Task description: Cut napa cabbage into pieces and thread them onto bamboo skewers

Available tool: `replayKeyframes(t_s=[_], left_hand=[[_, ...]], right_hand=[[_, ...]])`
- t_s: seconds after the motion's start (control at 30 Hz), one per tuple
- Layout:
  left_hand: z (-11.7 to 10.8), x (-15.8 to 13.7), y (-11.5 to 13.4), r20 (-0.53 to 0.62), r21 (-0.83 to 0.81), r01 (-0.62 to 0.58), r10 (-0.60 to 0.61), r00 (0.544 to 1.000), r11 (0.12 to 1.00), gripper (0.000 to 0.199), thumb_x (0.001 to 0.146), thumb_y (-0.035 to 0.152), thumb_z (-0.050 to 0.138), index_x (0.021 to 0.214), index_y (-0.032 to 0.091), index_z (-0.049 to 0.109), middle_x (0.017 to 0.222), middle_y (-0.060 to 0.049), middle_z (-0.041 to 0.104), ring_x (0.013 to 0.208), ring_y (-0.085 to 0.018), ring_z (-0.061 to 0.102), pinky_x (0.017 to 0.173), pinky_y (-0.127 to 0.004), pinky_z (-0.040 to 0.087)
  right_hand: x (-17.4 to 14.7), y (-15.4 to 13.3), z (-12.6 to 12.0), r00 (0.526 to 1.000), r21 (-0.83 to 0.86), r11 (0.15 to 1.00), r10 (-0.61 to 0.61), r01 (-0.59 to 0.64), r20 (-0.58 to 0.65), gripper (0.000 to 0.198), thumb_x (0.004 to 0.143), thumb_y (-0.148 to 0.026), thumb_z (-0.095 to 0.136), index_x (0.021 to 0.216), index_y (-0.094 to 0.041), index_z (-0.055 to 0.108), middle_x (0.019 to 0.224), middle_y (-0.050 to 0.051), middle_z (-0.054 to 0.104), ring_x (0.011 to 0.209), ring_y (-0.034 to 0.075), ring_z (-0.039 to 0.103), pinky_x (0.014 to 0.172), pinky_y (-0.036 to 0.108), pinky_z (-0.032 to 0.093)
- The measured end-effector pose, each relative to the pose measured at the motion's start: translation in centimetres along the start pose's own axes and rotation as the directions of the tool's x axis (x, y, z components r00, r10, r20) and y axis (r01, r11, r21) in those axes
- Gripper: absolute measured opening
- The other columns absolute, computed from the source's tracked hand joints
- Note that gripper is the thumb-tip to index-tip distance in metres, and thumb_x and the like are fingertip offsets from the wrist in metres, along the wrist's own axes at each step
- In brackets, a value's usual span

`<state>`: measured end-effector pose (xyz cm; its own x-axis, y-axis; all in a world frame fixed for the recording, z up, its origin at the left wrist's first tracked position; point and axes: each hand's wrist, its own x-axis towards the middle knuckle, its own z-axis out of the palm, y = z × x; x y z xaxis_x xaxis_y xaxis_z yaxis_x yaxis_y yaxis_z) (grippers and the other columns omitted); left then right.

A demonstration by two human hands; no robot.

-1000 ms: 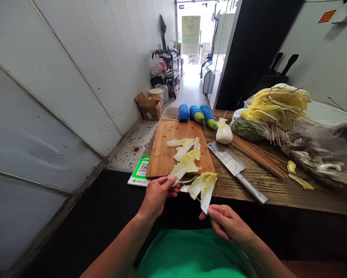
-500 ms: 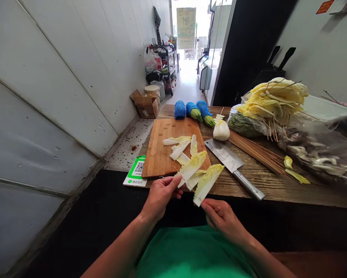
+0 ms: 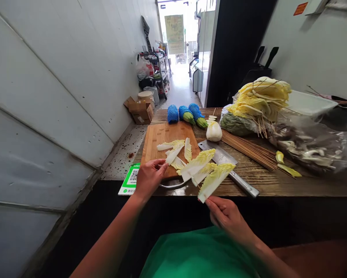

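My right hand (image 3: 228,214) pinches the white base of the nearest leaf in a row of several napa cabbage leaves (image 3: 214,179). They hang together as if on a skewer, which the leaves and fingers mostly hide. My left hand (image 3: 150,177) is at the near left of the wooden cutting board (image 3: 153,143), its thumb and fingers closed on the white end of a loose cabbage leaf (image 3: 176,151). Other cut leaf pieces (image 3: 188,150) lie beside that one. Partly behind the held leaves, a cleaver (image 3: 219,155) rests on the table.
Behind the board sit squashes in blue foam nets (image 3: 187,115). A cut white cabbage base (image 3: 214,131) stands beside a bundle of bamboo skewers (image 3: 248,150). At right are piled cabbage leaves (image 3: 263,96) and a bag of mushrooms (image 3: 306,148). A QR-code sign (image 3: 129,179) lies at left.
My left hand has let go of the strung leaves and moved left and up to a loose leaf on the board. My right hand keeps the strung leaves, slightly farther right. The view has shifted.
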<state>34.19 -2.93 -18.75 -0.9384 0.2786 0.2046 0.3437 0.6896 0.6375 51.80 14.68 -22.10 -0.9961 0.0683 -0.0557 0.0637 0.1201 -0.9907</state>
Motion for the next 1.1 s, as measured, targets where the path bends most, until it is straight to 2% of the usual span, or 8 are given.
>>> replayKeyframes(t_s=[0.13,0.4,0.47,0.6,0.73,0.8,0.97,1.1], left_hand=[[1.2,1.2,0.2,0.032,0.113,-0.068,0.065,0.997,0.991,0.036,0.074,0.043,0.055,0.091,0.015,0.068,0.086,-0.007,0.070,0.075,-0.020,0.064,0.068,-0.028,0.047],[1.6,2.0,-0.1,0.031,0.230,-0.138,0.134,0.990,0.964,0.029,0.074,0.036,0.057,0.091,0.015,0.067,0.086,-0.009,0.067,0.079,-0.021,0.061,0.071,-0.029,0.044],[1.5,2.1,-0.2,0.050,0.234,-0.136,0.128,0.991,0.963,0.025,0.073,0.034,0.058,0.087,0.016,0.066,0.086,-0.008,0.067,0.079,-0.021,0.061,0.071,-0.029,0.044],[1.3,1.9,-0.3,0.071,0.223,-0.140,0.127,0.989,0.965,0.025,0.075,0.031,0.054,0.092,0.017,0.064,0.084,-0.006,0.067,0.077,-0.020,0.062,0.071,-0.028,0.045],[1.0,1.8,0.2,0.127,0.336,-0.271,0.242,0.962,0.902,0.029,0.077,0.030,0.053,0.100,0.017,0.064,0.100,-0.010,0.065,0.090,-0.023,0.060,0.078,-0.030,0.044],[0.8,2.0,0.4,0.143,0.360,-0.298,0.264,0.954,0.884,0.032,0.078,0.031,0.051,0.103,0.016,0.063,0.107,-0.011,0.064,0.094,-0.023,0.059,0.081,-0.029,0.043],[0.8,2.8,0.9,0.168,0.382,-0.210,0.156,0.973,0.900,0.030,0.080,0.035,0.048,0.091,0.016,0.069,0.091,-0.011,0.069,0.082,-0.023,0.062,0.072,-0.030,0.043],[1.1,3.2,1.1,0.158,0.374,-0.161,0.109,0.981,0.913,0.028,0.074,0.031,0.058,0.094,0.014,0.067,0.085,-0.011,0.069,0.077,-0.023,0.061,0.068,-0.030,0.042]], right_hand=[[0.4,0.4,0.0,1.000,-0.013,1.000,-0.007,0.007,0.005,0.037,0.090,-0.041,0.037,0.061,-0.019,0.037,0.043,-0.008,0.031,0.039,0.006,0.028,0.041,0.021,0.022],[0.2,0.6,-0.2,0.999,-0.050,0.998,-0.029,0.027,-0.031,0.039,0.090,-0.044,0.037,0.060,-0.019,0.037,0.046,-0.007,0.030,0.042,0.007,0.028,0.043,0.022,0.024],[0.1,0.6,-0.6,0.998,-0.044,0.999,-0.024,0.022,-0.051,0.038,0.089,-0.044,0.037,0.061,-0.019,0.039,0.046,-0.007,0.030,0.041,0.007,0.028,0.043,0.022,0.024],[-0.1,0.4,-1.3,0.996,-0.037,0.999,-0.029,0.026,-0.084,0.037,0.089,-0.042,0.038,0.059,-0.019,0.038,0.045,-0.007,0.031,0.041,0.007,0.029,0.043,0.022,0.025],[-0.2,0.5,-1.6,0.995,-0.019,1.000,-0.017,0.015,-0.096,0.037,0.089,-0.043,0.038,0.060,-0.020,0.038,0.043,-0.007,0.030,0.040,0.007,0.028,0.042,0.022,0.023],[-0.2,0.7,-1.6,0.996,0.002,1.000,-0.007,0.007,-0.090,0.036,0.089,-0.044,0.039,0.061,-0.020,0.039,0.042,-0.008,0.028,0.038,0.007,0.026,0.040,0.022,0.021],[0.0,0.9,-1.6,0.995,0.013,1.000,-0.005,0.006,-0.099,0.038,0.088,-0.046,0.039,0.061,-0.020,0.038,0.042,-0.008,0.027,0.036,0.006,0.025,0.039,0.022,0.019],[0.2,0.9,-1.6,0.995,0.032,0.999,0.005,-0.002,-0.096,0.038,0.087,-0.049,0.040,0.062,-0.020,0.038,0.042,-0.009,0.024,0.036,0.006,0.023,0.039,0.022,0.019]])
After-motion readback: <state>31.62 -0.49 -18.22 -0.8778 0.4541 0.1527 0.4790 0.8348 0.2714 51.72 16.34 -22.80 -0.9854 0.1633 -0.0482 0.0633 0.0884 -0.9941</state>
